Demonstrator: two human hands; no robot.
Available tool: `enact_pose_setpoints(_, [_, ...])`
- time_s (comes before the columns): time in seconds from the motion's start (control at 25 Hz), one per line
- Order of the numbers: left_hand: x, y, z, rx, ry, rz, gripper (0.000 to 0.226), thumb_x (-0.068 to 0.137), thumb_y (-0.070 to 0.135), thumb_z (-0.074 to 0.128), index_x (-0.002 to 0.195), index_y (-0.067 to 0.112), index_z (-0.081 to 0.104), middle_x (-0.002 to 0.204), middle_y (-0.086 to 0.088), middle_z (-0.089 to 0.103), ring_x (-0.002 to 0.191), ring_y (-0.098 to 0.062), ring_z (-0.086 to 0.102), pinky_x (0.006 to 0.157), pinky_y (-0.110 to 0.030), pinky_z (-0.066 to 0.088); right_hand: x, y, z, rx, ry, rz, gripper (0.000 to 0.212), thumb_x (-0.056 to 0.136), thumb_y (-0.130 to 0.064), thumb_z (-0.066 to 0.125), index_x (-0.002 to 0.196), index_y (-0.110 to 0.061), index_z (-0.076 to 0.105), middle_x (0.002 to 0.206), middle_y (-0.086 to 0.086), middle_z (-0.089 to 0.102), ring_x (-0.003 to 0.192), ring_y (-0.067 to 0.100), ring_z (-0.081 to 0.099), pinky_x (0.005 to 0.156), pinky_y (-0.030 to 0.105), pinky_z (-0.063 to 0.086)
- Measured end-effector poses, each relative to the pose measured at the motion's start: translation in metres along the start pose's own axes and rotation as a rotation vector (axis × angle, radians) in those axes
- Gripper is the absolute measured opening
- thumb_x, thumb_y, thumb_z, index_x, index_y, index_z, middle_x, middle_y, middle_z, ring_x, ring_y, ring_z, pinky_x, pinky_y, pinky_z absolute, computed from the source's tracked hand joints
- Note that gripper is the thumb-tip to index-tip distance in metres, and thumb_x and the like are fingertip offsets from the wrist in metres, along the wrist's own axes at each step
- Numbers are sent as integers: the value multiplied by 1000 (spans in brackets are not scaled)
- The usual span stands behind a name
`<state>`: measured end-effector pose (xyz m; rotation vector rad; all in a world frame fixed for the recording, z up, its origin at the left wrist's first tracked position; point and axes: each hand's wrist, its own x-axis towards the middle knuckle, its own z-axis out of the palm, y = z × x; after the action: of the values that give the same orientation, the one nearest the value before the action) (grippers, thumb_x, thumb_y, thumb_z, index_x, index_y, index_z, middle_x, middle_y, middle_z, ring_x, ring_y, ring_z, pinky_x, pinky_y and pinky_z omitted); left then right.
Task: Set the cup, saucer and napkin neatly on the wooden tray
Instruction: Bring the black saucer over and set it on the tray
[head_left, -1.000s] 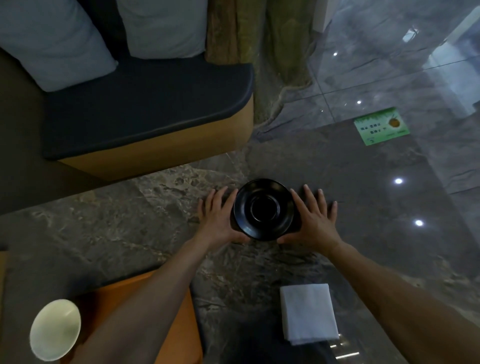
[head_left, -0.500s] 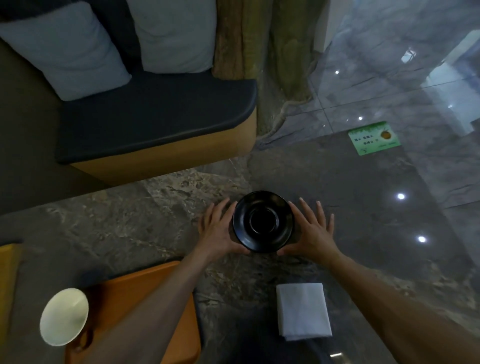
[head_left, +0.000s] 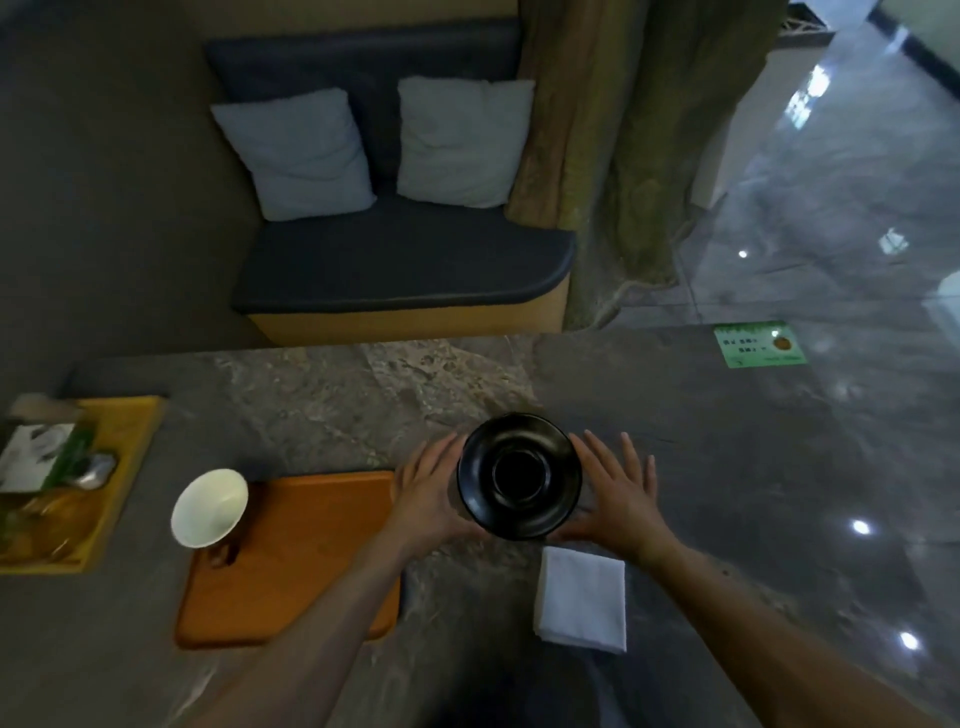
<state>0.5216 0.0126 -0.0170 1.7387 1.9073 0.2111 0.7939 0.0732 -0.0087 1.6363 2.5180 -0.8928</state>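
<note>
Wooden tray (head_left: 311, 561) is sitting left of the saucer, its right half bare. Cup (head_left: 209, 507) is already standing at the tray's far-left corner, by the rim. Left hand (head_left: 428, 491) and right hand (head_left: 615, 496) are cradling the black saucer (head_left: 519, 475) between flat, spread palms, just right of the tray; can't tell whether it's off the table (head_left: 727, 441). Napkin (head_left: 582, 597) is lying folded, near right of the tray.

Risk, as I read it: palm-only pinch on a glossy rim, so it may slip or tilt while crossing the tray's raised edge. Overshooting left could be knocking the cup. Room looks ample on the tray's right half.
</note>
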Motion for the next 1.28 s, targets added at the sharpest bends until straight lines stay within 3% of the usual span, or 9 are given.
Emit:
enact_pose_setpoints(0.12, [-32,0,-7,-87,22,-46,128,47,79,74,149,46,3,160,17,8,148,-16,0,118,-51,13,-11,-12,3,-6,17,-56,125,47,-92,56,141,-53,-17,161,-9,-2,139,22,-32,111,58,-18])
enact_pose_setpoints(0.28, [-70,-8,-16,-153,69,-86,132,38,91,61,148,46,5,159,20,8,146,-12,0,117,-50,13,-18,-33,12,4,9,-128,124,46,-94,53,139,-55,-19,161,-7,0,140,21,-30,112,59,-16])
enact_pose_setpoints(0.52, [-104,-42,-18,-132,120,-125,128,45,72,76,150,39,11,159,16,15,148,-15,6,119,-48,13,-21,-73,32,-17,-17,-175,122,46,-93,55,136,-57,-20,161,-7,0,142,23,-27,112,58,-17])
enact_pose_setpoints(0.84, [-130,-100,-35,-178,149,-170,128,46,71,81,149,39,13,157,15,20,147,-15,11,118,-47,17,-9,-130,69,-64,-50,-158,126,44,-90,58,141,-54,-13,161,-8,2,138,18,-29,113,58,-15])
enact_pose_setpoints(0.92, [-135,-115,-41,-192,151,-154,125,47,72,81,148,39,15,157,14,22,146,-14,15,118,-47,19,-5,-143,80,-63,-47,-147,127,41,-96,52,143,-52,-10,161,-7,3,138,16,-28,112,57,-15])
enact_pose_setpoints(1.08, [-140,-142,-47,-208,138,-141,124,50,70,82,149,35,17,156,12,24,145,-11,18,117,-46,20,0,-164,99,-54,-72,-117,127,42,-97,52,140,-54,-16,161,-5,3,142,22,-23,111,54,-18])
enact_pose_setpoints(1.28, [-138,-174,-46,-247,100,-102,121,52,71,81,149,32,20,156,10,26,144,-11,21,116,-45,24,4,-183,122,-67,-118,-57,129,44,-90,60,144,-49,-11,161,-5,3,143,27,-21,113,55,-15])
